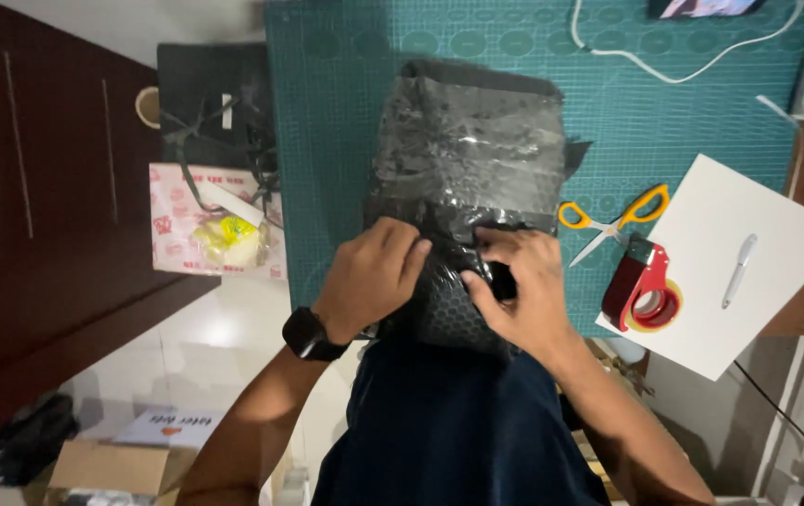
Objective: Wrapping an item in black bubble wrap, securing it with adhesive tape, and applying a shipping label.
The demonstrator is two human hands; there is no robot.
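Head view: a parcel wrapped in black bubble wrap lies at the middle of the frame on a green cutting mat, its near end hanging over the mat's lower edge toward the person's body. Both hands press on that near end, seemingly to keep the loose wrap folded tight. The left hand, with a black smartwatch on its wrist, lies curled, fingers bent down onto the wrap. The right hand pinches a fold of wrap between thumb and fingers. Right of the parcel, within easy reach, lie yellow-handled scissors and a red tape dispenser, the latter resting on a white sheet beside a white pen.
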